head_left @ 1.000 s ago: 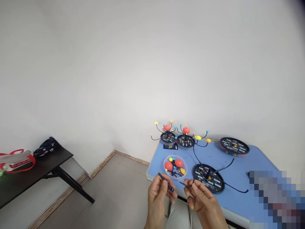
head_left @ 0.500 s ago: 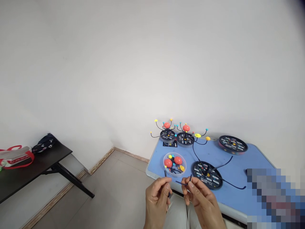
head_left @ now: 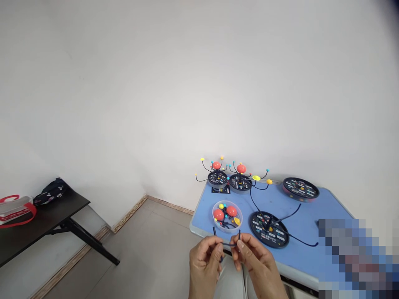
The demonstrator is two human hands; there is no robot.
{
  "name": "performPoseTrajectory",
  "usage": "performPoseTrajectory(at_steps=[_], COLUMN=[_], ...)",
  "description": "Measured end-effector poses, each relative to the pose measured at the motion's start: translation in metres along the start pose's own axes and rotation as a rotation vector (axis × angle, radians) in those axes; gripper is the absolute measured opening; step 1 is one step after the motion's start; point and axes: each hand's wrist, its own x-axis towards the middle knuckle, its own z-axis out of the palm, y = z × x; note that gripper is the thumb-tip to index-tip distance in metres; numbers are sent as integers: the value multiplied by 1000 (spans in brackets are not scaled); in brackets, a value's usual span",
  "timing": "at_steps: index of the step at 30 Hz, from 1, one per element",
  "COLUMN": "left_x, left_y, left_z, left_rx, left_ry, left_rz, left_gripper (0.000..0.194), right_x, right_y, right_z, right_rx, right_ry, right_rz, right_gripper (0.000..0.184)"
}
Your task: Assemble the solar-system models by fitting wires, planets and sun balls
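Near the table's front edge, my left hand is closed on a short black post that stands nearly upright. My right hand pinches a thin bent black rod. The rod's straight end reaches left to my left fingertips, at the post; whether it sits inside the post is hidden by the fingers. Just beyond my hands is a clear round tub of red balls, small coloured balls and black pieces. A black disc base with several curved rods on it lies beyond my right hand.
Two model solar systems with coloured balls stand at the back left of the blue table. Another round base is at the back right. A dark side table with bags stands at far left. A blurred patch covers the lower right.
My left hand has turned the black post from slanted to nearly upright. My right hand has moved left, bringing the bent rod's end to the post at my left fingertips.
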Motion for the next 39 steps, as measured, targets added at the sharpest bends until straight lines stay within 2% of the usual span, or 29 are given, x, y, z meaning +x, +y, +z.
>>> performPoseTrajectory(at_steps=[9,16,18,21,24,26,30,36,39], left_x=[2,0,0,-1,-1,-1,-3,-6,-8], left_y=[-4,4,5,5,5,5,3,7,10], left_z=[4,3,1,0,1,2,4,5,5], left_rx=[-73,-107,-120,-141,-161,-171,-181,-197,-203], left_ry=[-33,50,40,27,21,19,9,-5,-14], left_rz=[-55,-92,-104,-119,-121,-118,-128,-132,-124], left_gripper=[50,48,46,45,46,46,48,47,45], right_x=[-2,-7,-8,-7,-3,0,3,-3,-6], right_y=[-5,-2,3,6,8,8,10,2,-1], right_z=[12,3,-3,-13,-21,-24,-27,-30,-28], right_rx=[-25,-291,-428,-681,-955,-1086,-1146,-1102,-1132], right_ry=[99,253,278,242,125,62,12,168,130], right_rz=[-54,-260,-376,-695,-1014,-1098,-1124,-1171,-1127], right_gripper=[32,28,22,11,25,34,42,43,40])
